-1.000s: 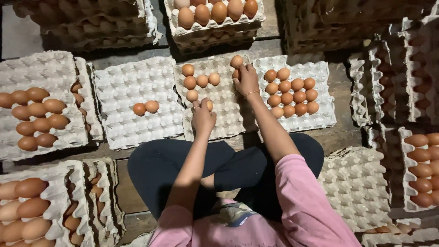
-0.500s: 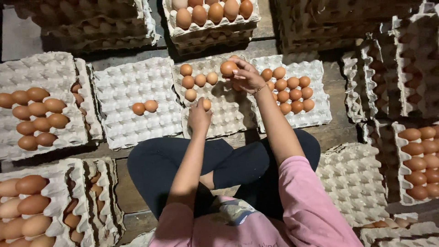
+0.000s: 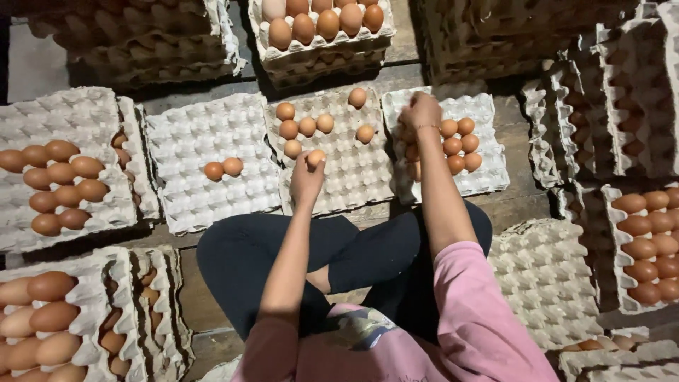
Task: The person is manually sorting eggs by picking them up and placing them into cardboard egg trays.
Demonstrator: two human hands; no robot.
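Your left hand (image 3: 307,180) is closed around 1 brown egg (image 3: 315,157), holding it over the near part of the middle tray (image 3: 353,177) straight ahead at 12 o'clock. That grey pulp tray carries 6 more eggs (image 3: 306,126) in its far half: 4 clustered at its far left, 2 further right. Your right hand (image 3: 419,113) is curled over the left edge of the right tray (image 3: 488,173) at 1 o'clock, fingers down among its eggs; whether it grips one you cannot tell. The right tray holds a block of brown eggs (image 3: 460,145) in its left and middle cups.

At 11 o'clock the left-centre tray (image 3: 191,198) holds only 2 eggs (image 3: 223,168), side by side. At 10 o'clock the far-left tray (image 3: 42,120) holds about 10 eggs in its near half. Beyond the middle tray, a stacked tray (image 3: 322,49) holds a row of 5 eggs. All trays lie on the wooden floor (image 3: 523,205).
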